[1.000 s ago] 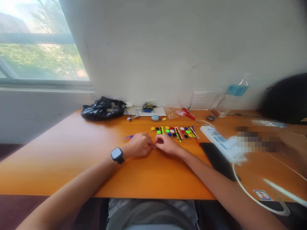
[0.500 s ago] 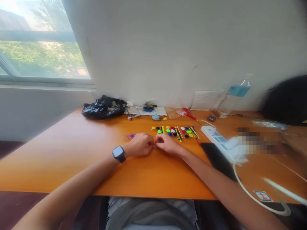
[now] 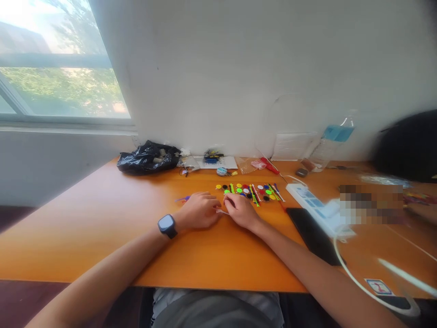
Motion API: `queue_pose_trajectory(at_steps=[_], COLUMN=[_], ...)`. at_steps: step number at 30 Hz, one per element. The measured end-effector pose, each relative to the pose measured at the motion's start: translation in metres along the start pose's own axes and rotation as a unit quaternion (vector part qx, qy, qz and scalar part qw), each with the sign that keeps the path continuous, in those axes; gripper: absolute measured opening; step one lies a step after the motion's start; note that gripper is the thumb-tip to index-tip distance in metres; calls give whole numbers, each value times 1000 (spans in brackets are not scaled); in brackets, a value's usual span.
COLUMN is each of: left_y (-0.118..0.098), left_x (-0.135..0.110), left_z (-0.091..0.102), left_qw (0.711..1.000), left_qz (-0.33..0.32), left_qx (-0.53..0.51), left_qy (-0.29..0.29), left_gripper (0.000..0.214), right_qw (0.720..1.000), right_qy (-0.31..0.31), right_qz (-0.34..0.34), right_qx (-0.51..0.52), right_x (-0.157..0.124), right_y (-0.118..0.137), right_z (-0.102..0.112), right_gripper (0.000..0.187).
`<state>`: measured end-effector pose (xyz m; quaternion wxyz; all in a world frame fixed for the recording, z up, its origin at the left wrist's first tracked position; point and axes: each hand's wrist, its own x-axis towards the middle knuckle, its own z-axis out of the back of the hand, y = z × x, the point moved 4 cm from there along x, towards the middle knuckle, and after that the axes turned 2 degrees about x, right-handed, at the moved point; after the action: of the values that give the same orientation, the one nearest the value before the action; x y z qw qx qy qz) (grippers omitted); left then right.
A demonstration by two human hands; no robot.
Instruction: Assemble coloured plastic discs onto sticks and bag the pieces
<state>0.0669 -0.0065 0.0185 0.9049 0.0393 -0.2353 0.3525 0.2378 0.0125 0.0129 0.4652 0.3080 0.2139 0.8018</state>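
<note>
My left hand (image 3: 200, 210), with a dark smartwatch (image 3: 167, 226) on its wrist, rests on the orange table (image 3: 102, 218) with fingers curled. My right hand (image 3: 241, 210) lies close beside it, fingers bent in a pinch. Between the two hands a thin pale stick (image 3: 221, 212) shows, held at both ends as far as I can see. Just beyond the hands lies a cluster of small coloured discs and thin coloured sticks (image 3: 251, 190). A purple and pink small piece (image 3: 183, 199) lies left of my left hand.
A black plastic bag (image 3: 148, 157), small packets and a red tool (image 3: 269, 165) line the wall. A white power strip (image 3: 309, 198), a black phone (image 3: 312, 234), a white cable (image 3: 362, 282) and a water bottle (image 3: 329, 143) are at the right. A dark bag (image 3: 406, 146) sits far right.
Both hands have shifted slightly toward the coloured pieces and moved a little apart, so the pale stick shows between them. The view tilted slightly.
</note>
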Motion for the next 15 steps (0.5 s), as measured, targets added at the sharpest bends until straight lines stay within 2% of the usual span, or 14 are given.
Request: queue_pose_trajectory(at_steps=[6, 9, 13, 15], left_y=[4, 8, 11, 11], left_x=[3, 3, 1, 1], left_z=[22, 32, 35, 34], left_qw=[997, 992, 988, 987], left_qz=[19, 47, 68, 76], left_qx=[-17, -13, -14, -16], left_qy=[-69, -113, -135, -140], left_gripper=[21, 22, 23, 24], right_qw=[999, 997, 990, 998], right_qy=[-36, -47, -77, -28], right_qz=[22, 13, -19, -39], right_qx=[-6, -56, -116, -47], right_x=[1, -1, -7, -10], right_y=[-1, 1, 8, 13], right_z=[6, 7, 11, 9], right_gripper=[19, 24, 52, 67])
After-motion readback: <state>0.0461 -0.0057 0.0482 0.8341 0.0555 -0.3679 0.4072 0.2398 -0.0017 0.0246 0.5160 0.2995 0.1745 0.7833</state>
